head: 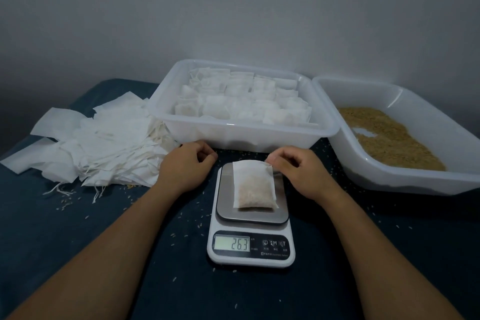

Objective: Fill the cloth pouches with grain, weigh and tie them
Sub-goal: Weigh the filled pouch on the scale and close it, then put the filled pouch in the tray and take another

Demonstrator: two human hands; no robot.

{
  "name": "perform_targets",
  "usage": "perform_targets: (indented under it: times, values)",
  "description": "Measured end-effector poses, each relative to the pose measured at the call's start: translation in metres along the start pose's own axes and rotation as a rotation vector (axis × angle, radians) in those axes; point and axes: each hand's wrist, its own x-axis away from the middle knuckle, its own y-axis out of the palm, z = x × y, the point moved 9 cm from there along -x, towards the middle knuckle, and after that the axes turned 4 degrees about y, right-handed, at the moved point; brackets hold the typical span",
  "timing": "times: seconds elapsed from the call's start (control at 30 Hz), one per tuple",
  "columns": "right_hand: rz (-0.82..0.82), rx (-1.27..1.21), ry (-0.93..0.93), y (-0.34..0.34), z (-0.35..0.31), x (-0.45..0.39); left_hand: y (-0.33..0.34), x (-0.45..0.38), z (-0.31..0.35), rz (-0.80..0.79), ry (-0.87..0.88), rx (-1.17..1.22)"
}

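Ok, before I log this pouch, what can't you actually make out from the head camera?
- Pouch on the scale: its drawstring is hidden under the right hand at the top corner; tied or not, I cannot tell.
- Left hand: fingertips curl under, so anything pinched is hidden.
- Scale button labels: too small to read.
- Grain tub: right end cut off by the frame edge.

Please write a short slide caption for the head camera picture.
A filled pouch lies on the scale, reading 26.3; the right hand pinches its top corner.
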Motion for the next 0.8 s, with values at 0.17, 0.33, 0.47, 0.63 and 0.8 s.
perform_targets:
  times: [0.17, 0.33, 0.47, 0.63, 0.8]
  values:
    - [-0.006, 0.018, -0.029, -0.003, -0.008, 0.003, 0.0, 0.0, 0.0, 0.005, -0.003, 0.001]
    - [-0.046, 0.21, -0.009, 0.001, -0.01, 0.003, 0.002, 0.0, -0.002, -0.002, -0.011, -0.005]
    - [-0.008, 0.147, -0.021, -0.004, -0.019, 0.006, 0.002, 0.0, -0.002, -0.001, -0.014, -0.003]
    - [0.003, 0.063, -0.079, -0.009, -0.039, 0.015, 0.001, 0.001, -0.002, 0.005, -0.021, 0.001]
    - [0.01, -0.019, -0.103, -0.007, -0.065, 0.019, 0.001, 0.002, -0.001, -0.011, -0.021, 0.007]
